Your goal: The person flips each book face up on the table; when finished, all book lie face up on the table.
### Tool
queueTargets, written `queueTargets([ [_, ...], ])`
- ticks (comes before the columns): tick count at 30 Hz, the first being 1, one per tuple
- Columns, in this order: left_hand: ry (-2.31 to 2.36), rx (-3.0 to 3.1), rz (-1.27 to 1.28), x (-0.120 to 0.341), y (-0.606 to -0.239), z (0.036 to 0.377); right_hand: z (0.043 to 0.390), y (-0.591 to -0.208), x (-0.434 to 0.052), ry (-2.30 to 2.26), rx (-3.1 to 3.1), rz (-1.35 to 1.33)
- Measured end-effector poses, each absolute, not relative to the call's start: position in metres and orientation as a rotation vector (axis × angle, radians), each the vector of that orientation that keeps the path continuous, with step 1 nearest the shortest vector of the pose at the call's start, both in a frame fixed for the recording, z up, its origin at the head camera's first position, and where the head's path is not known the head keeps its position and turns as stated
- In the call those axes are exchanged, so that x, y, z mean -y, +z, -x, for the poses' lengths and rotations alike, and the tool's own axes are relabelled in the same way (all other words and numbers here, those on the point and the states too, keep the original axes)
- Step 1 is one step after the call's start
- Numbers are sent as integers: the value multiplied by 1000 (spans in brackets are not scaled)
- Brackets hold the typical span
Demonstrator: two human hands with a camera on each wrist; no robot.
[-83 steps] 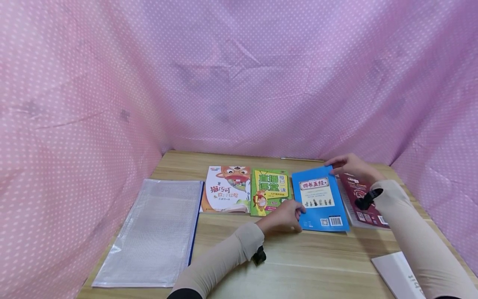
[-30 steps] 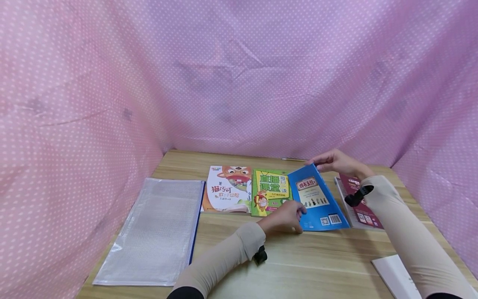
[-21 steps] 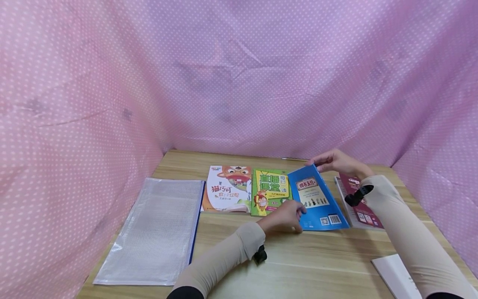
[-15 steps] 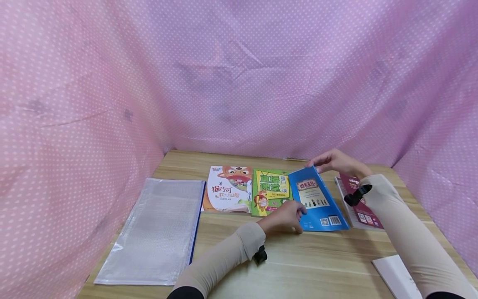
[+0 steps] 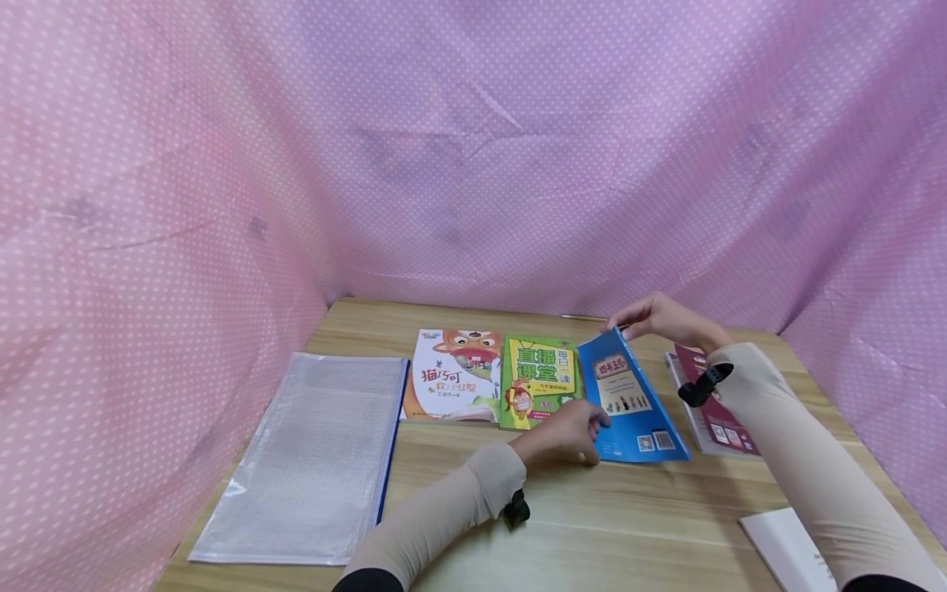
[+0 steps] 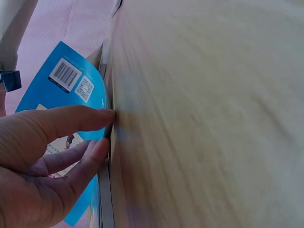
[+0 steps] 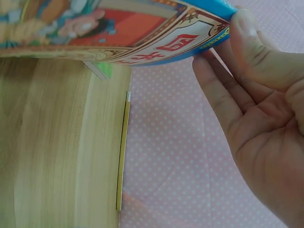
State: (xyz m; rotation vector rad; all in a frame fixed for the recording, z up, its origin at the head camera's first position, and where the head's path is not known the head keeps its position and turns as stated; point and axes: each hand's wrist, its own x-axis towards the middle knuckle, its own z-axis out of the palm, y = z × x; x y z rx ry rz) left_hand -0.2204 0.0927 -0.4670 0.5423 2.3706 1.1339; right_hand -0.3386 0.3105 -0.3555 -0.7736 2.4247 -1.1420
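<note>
A blue book (image 5: 629, 399) lies on the wooden table (image 5: 592, 526), its back cover with a barcode facing up. My right hand (image 5: 651, 316) pinches its far right corner between thumb and fingers (image 7: 213, 80) and holds that side raised, so the book (image 7: 142, 33) tilts toward the left. The colourful underside shows in the right wrist view. My left hand (image 5: 565, 432) rests at the book's near left corner. There its thumb and fingertips (image 6: 97, 147) touch the edge of the book (image 6: 66, 80) against the table.
Left of the blue book lie a green book (image 5: 538, 380) and a white fox book (image 5: 453, 375). A dark red book (image 5: 713, 411) lies to its right. A mesh zip pouch (image 5: 311, 452) is at the left, a white sheet (image 5: 787, 547) at the near right. Pink dotted cloth (image 5: 473, 164) walls the table.
My right hand has raised the blue book's right side from flat to steeply tilted, moving slightly left. The left hand has stayed at the near left corner.
</note>
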Motion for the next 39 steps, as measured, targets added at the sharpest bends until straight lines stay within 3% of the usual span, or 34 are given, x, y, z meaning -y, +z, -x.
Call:
queueTargets([
  [24,1399,-2078,-595,-83,-468,215,352,-379,-324,-1331,-2333,631],
  [39,1809,-2003,-603,-70,-429,225,355,-391,-318,-1394,-2239,710],
])
